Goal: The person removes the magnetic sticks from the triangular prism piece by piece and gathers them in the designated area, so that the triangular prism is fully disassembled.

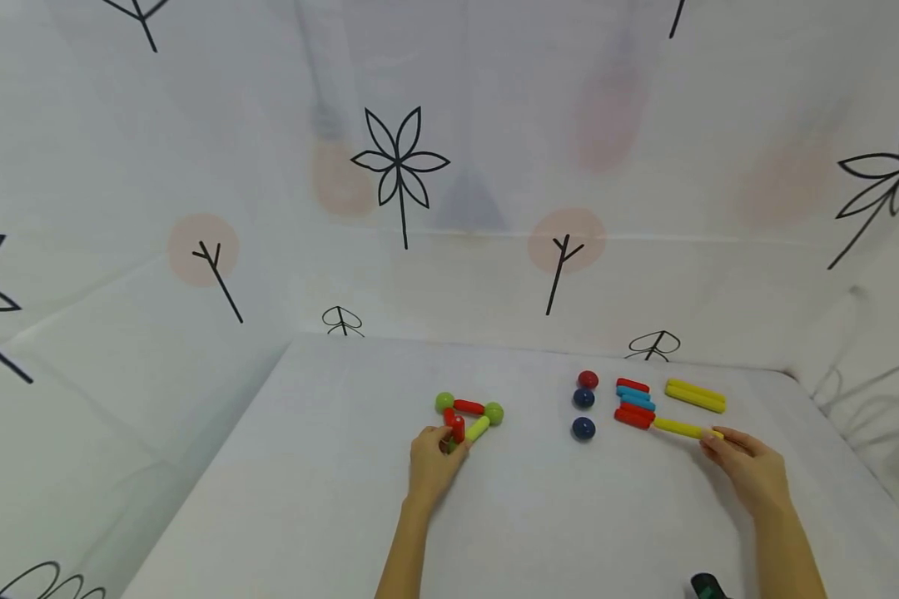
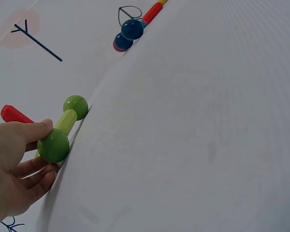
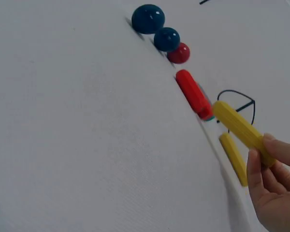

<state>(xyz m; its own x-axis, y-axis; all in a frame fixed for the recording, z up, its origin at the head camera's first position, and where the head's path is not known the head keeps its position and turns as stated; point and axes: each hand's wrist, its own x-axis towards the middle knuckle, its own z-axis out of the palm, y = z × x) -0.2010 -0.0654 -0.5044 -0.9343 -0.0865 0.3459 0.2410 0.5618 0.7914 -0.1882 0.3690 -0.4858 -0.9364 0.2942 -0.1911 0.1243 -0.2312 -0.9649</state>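
My left hand (image 1: 429,467) grips the near green ball (image 2: 53,146) of a small triangle of balls and sticks. Two more green balls, one at the far left (image 1: 444,402) and one at the right (image 1: 494,413), form its other corners. A red stick (image 1: 469,407) joins those two, and a yellow-green stick (image 1: 478,428) runs to the held ball. Another red stick (image 2: 15,114) points up by the left thumb. On the right, my right hand (image 1: 749,470) pinches one end of a yellow stick (image 3: 239,126), its free end close to the red sticks (image 1: 633,418).
Two dark blue balls (image 1: 583,428) and a red ball (image 1: 588,379) lie in a column right of the triangle. Blue sticks (image 1: 635,397) sit among the red ones. More yellow sticks (image 1: 695,396) lie behind. A dark object (image 1: 707,586) shows at the front edge.
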